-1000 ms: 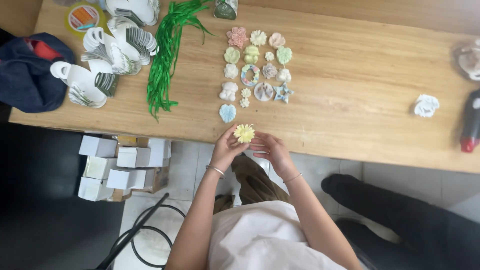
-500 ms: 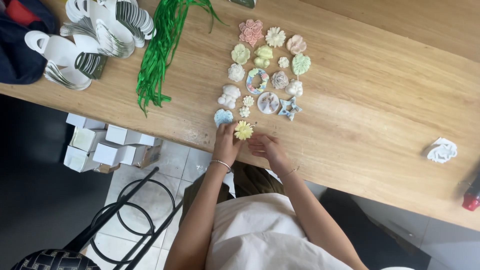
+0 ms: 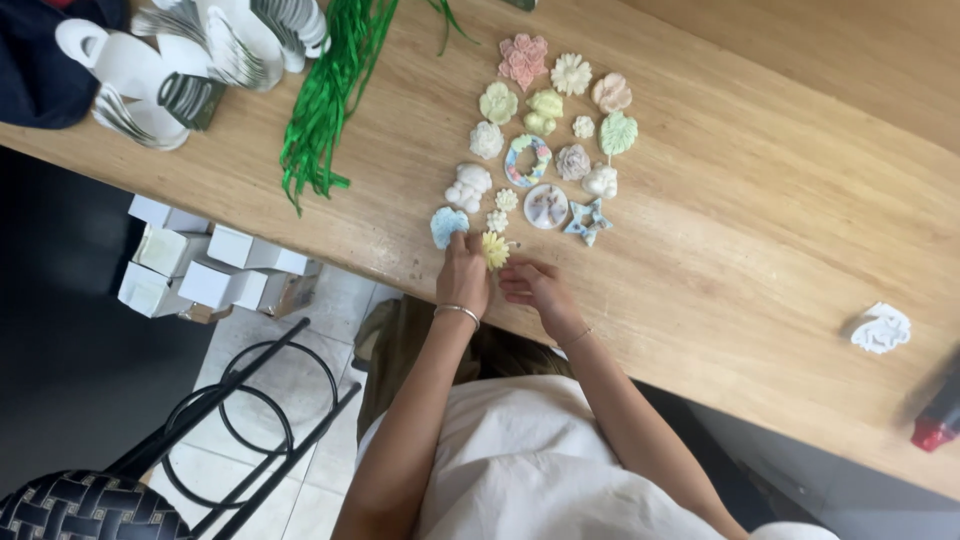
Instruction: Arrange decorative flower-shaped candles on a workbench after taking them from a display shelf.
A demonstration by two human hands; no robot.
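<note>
A small yellow flower-shaped piece point(image 3: 495, 250) lies near the front edge of the wooden table point(image 3: 760, 230). My left hand point(image 3: 463, 272), a bracelet on its wrist, has its fingertips closed on this flower and sits just below a pale blue piece point(image 3: 447, 226). My right hand point(image 3: 533, 287) rests at the table edge right of the flower, fingers loosely apart and holding nothing. Beyond them several pastel moulded shapes are laid out in rows, among them a pink flower point(image 3: 523, 60), a ring point(image 3: 527, 160) and a star point(image 3: 587, 221).
A bundle of green ribbon strips point(image 3: 330, 95), white paper cut-outs point(image 3: 205, 50) and a dark cloth point(image 3: 45, 65) lie at the left. One white piece point(image 3: 881, 328) and a red-tipped object point(image 3: 938, 428) are at the right. White boxes point(image 3: 200, 268), a black wire stand point(image 3: 255, 400) and a woven seat point(image 3: 90, 508) are on the floor.
The yellow flower went from being held in both hands off the table edge to lying on the table under the blue piece. The right hand has drawn back from it.
</note>
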